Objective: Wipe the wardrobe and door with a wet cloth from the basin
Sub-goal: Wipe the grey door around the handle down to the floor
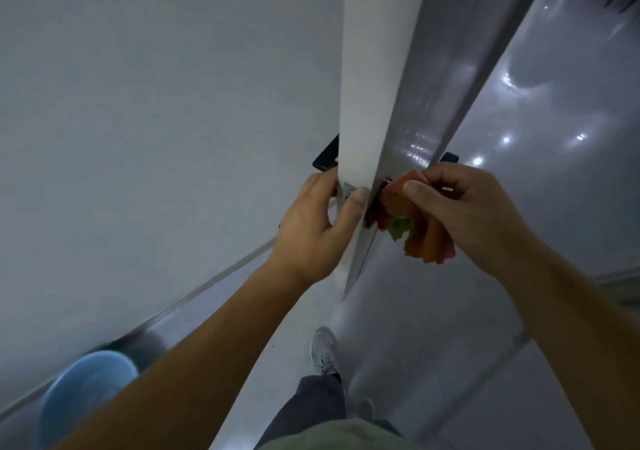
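The orange cloth (426, 238) looks soft, limp and light, probably damp, so it is best taken bunched in the fingers. The right hand (467, 207) holds it that way, curled round it with the thumb on top, pressing it against the door (374, 68) beside the lock; a loose tail hangs below the palm. The left hand (311, 234) grips the door's edge, likely steadying it. The blue basin (83, 387) sits on the floor, well apart.
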`<state>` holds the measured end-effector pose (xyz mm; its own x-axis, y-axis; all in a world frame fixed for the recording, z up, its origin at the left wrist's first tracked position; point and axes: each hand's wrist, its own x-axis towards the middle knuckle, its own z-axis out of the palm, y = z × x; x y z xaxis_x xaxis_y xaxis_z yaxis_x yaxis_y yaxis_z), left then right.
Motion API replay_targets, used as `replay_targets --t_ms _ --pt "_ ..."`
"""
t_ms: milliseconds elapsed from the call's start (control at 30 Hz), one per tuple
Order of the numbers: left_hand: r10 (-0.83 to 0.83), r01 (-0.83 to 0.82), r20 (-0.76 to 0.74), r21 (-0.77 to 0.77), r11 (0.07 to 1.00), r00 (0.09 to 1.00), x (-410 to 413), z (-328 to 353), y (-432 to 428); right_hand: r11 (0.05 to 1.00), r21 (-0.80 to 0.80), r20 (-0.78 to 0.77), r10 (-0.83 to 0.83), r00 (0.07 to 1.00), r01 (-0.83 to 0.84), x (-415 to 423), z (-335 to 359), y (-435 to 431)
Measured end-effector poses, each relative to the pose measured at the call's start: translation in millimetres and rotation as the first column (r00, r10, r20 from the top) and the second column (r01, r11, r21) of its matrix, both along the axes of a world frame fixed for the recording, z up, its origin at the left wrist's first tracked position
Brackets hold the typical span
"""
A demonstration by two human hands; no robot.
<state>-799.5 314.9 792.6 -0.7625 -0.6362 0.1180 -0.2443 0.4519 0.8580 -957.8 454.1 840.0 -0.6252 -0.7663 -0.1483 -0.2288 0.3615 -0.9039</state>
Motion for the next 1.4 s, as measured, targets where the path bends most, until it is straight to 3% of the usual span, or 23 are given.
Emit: replay_targets --t_ms 100,367,467,600,733,833,933,1067,1200,1300,1400 --pt "0.074 -0.073 -0.028 0.045 0.996 0.997 4.3 0.4 -31.0 0.995 0.006 -0.132 0.095 0.987 -0.095 -5.4 -0.5 -40.6" --pt "0.197 -0.189 -0.028 0.178 0.966 0.98 14.2 11.2 -94.5 0.965 0.077 -0.239 0.264 0.935 -0.252 -13.2 -20.8 -140.1" --pt "0.264 -0.261 0.004 0.177 0.949 0.964 12.6 11.6 -112.2 0.964 0.041 -0.251 0.263 0.932 -0.261 -9.6 -32.5 -165.4" --pt "0.357 -0.348 -0.021 0.187 0.919 0.934 6.5 10.9 -128.2 0.956 -0.065 -0.408 0.235 0.882 -0.285 -8.4 -48.0 -190.6" --pt "0.452 -0.425 -0.066 0.246 0.871 0.889 -8.4 9.8 -132.5 0.911 -0.124 -0.676 0.213 0.706 -0.393 -15.2 -64.8 -211.3" --pt "0.544 -0.505 -0.078 0.279 0.817 0.836 -22.0 8.6 -131.7 0.871 -0.159 -0.762 0.191 0.619 -0.465 -20.5 -62.7 -222.7" --pt "0.625 -0.581 -0.068 0.303 0.755 0.777 -35.1 11.8 -126.9 0.813 -0.062 -0.832 0.278 0.481 -0.578 -26.8 -58.1 -228.2" --pt "0.721 -0.681 -0.018 0.312 0.662 0.693 -46.8 21.7 -119.0 0.734 0.102 -0.875 0.387 0.29 -0.672 -31.8 -64.4 -230.5" --pt "0.773 -0.728 0.024 0.353 0.587 0.634 -51.1 17.6 -117.6 0.659 0.134 -0.863 0.445 0.24 -0.74 -31.7 -73.9 -232.4" --pt "0.823 -0.791 0.129 0.393 0.47 0.553 -53.0 10.3 -117.1 0.599 0.184 -0.844 0.502 0.186 -0.779 -45.5 -80.9 -223.1" --pt "0.826 -0.772 0.188 0.508 0.382 0.532 -54.9 8.6 -117.4 0.591 0.213 -0.889 0.448 0.097 -0.778 -76.7 -93.6 -213.3"
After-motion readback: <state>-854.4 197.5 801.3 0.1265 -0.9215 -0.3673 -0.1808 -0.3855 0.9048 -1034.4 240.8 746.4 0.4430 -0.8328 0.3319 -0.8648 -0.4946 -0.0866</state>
